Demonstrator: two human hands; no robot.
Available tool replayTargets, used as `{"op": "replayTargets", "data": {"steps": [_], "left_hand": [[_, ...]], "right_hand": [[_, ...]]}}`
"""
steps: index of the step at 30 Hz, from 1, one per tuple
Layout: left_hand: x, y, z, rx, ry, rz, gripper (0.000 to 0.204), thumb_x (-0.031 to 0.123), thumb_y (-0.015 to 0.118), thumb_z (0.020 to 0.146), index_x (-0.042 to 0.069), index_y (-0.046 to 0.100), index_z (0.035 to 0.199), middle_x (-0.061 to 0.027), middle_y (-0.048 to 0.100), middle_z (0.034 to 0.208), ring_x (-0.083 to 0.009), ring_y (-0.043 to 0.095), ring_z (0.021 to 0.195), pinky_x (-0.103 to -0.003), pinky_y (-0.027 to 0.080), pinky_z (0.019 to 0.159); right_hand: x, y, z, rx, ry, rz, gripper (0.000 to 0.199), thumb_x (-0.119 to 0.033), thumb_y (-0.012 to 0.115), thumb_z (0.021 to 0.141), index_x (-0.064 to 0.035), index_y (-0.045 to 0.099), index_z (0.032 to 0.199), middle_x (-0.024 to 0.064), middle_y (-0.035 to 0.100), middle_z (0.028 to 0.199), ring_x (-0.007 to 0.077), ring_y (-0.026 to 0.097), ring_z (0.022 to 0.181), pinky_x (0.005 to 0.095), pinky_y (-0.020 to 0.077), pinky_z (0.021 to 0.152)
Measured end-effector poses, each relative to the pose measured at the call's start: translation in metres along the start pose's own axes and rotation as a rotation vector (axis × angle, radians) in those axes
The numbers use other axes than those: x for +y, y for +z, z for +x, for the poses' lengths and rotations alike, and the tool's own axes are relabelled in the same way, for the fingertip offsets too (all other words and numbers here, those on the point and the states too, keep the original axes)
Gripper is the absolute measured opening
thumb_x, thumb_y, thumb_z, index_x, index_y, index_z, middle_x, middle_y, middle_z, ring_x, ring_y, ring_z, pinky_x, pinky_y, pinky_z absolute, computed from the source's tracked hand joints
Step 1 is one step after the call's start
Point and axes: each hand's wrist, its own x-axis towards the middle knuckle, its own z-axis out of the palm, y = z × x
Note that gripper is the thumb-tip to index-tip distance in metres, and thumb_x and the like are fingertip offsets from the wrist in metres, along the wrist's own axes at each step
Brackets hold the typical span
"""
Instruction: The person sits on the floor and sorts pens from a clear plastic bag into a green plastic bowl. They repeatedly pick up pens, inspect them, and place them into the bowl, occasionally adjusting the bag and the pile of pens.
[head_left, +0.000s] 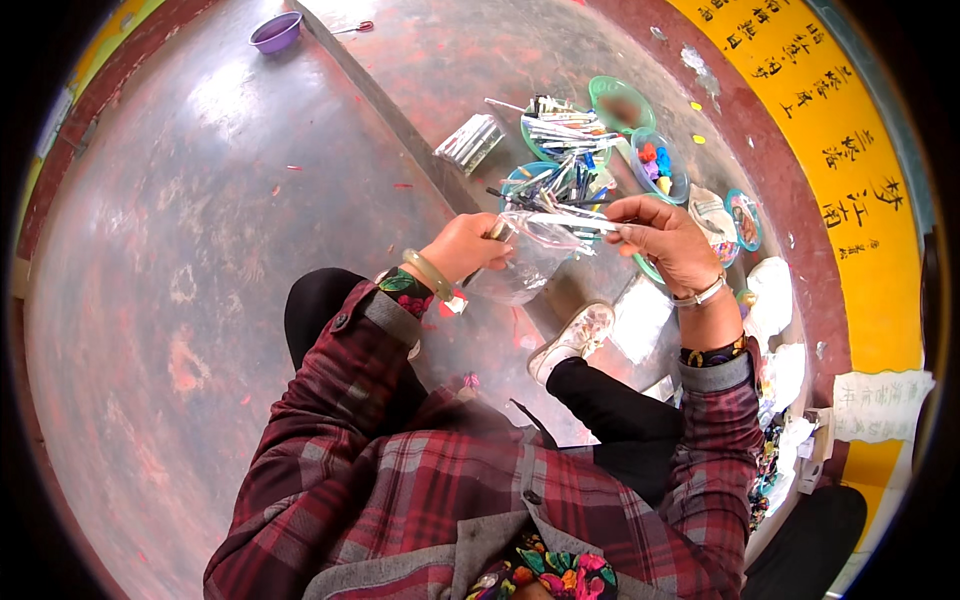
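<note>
While the left hand [462, 248] grips the edge of a clear plastic bag [518, 280], which hangs just right of it, the right hand [665, 240] pinches a slim white stick [568, 220] that reaches over the bag. Beneath both hands spreads a shiny grey floor [200, 260], stained and flecked with red. Well beyond the left hand sits a purple basin [276, 33]; past the right hand curves a yellow-and-maroon wall [872, 290].

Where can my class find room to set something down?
Mostly the floor left of the left hand, below the purple basin, bare except small scraps. A smaller patch lies above the pen bundle, right of the dark strip. Crowded beyond the right hand: heaped pens and green bowl.
</note>
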Motion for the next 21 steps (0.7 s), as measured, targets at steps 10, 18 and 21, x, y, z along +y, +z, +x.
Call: {"op": "replayTargets", "data": {"steps": [10,18,21], "left_hand": [[0.0,0.004,0.0,-0.081,-0.007,0.109,0.016,0.009,0.059,0.085,-0.001,0.059,0.098,0.0001,0.06,0.085,-0.0068,0.057,0.075,-0.022,0.048,0.068],[-0.001,0.007,-0.002,-0.159,0.005,0.07,0.017,0.01,0.057,0.087,-0.001,0.059,0.101,0.001,0.059,0.086,-0.0066,0.056,0.078,-0.023,0.048,0.07],[-0.004,0.009,0.001,-0.215,0.003,0.055,0.019,0.01,0.057,0.088,-0.001,0.058,0.103,0.0003,0.059,0.088,-0.0071,0.057,0.078,-0.024,0.049,0.072]], "right_hand": [[0.001,0.0,0.005,0.065,-0.042,-0.219,0.012,-0.003,0.064,0.076,0.0006,0.061,0.087,0.0059,0.063,0.079,0.0112,0.063,0.073,0.0201,0.0497,0.064],[0.003,0.011,0.008,-0.028,-0.006,-0.24,0.013,-0.008,0.06,0.078,0.0019,0.06,0.086,0.0058,0.063,0.078,0.0117,0.063,0.072,0.0223,0.05,0.066],[0.006,0.004,0.01,-0.069,0.014,-0.271,0.013,-0.008,0.058,0.079,0.0022,0.06,0.087,0.0058,0.062,0.079,0.0112,0.062,0.073,0.022,0.0492,0.068]]}}
